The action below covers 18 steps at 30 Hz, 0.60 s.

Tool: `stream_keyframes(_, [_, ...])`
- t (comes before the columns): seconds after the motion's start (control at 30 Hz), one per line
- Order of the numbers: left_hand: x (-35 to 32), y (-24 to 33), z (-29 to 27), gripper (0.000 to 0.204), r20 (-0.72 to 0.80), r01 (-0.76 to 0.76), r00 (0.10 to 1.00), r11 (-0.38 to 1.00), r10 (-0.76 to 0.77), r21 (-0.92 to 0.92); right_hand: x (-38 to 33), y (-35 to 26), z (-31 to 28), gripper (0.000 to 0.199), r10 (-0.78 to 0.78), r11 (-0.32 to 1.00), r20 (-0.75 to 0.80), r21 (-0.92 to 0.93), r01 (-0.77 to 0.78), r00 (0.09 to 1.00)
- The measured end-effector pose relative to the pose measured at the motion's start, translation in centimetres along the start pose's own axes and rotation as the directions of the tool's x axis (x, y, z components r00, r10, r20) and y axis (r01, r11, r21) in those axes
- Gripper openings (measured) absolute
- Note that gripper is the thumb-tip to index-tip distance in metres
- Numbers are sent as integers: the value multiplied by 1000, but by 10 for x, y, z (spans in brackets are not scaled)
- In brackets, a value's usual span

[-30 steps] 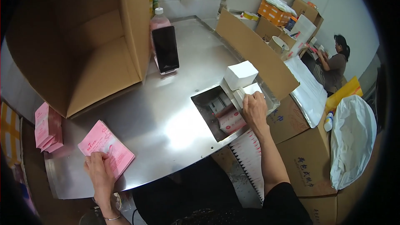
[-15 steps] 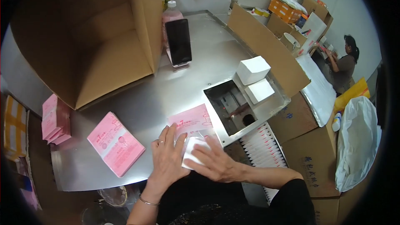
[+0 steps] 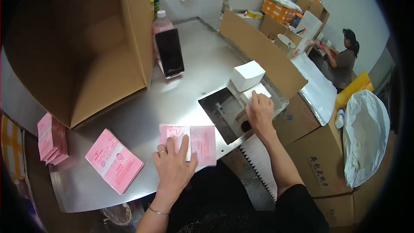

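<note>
My left hand [image 3: 174, 164] lies with spread fingers on a pink printed pouch [image 3: 206, 142] on the metal table. A white strip shows down the pouch's middle beside my fingertips; the rest under them is hidden. Further right, my right hand [image 3: 262, 114] rests its slightly bent fingers on the lower of two white blocks, a low stack [image 3: 254, 89] beside the table's cut-out. Whether those fingers have picked anything off it cannot be made out. The taller white block [image 3: 248, 75] stands just behind. A pile of flat pink pouches [image 3: 114, 160] sits left of my left hand.
A big open carton [image 3: 108, 99] takes up the back left. Behind the hands a phone [image 3: 169, 54] leans before a pink bottle [image 3: 162, 23]. The rectangular cut-out [image 3: 226, 114] opens in the table. More pink packs [image 3: 51, 140] stand far left; a person [image 3: 345, 60] works far right.
My right hand has left the pouch and moved right and away onto the lower white block. The pouch now lies sideways under my left hand. The whole view has shifted slightly.
</note>
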<state>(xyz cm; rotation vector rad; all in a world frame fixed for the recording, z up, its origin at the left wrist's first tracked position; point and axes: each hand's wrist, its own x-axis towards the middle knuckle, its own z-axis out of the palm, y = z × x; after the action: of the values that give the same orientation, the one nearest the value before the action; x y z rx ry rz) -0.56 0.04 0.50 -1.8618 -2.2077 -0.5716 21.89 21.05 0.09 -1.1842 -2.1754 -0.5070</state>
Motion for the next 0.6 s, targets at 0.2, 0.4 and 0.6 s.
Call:
stream_keyframes(0.2, [6,4,-9,58,56,-50,997,999,50,3,3,23,21,13,70,994,54,77,-74,996])
stream_keyframes(0.4, [5,-6,-6,54,4,-103,995,994,103,-21,7,25,23,18,114,980,66,157,-123,991])
stream_keyframes(0.6, [3,-4,-6,43,72,-85,993,994,89,-63,5,27,17,11,102,960,52,258,-112,993])
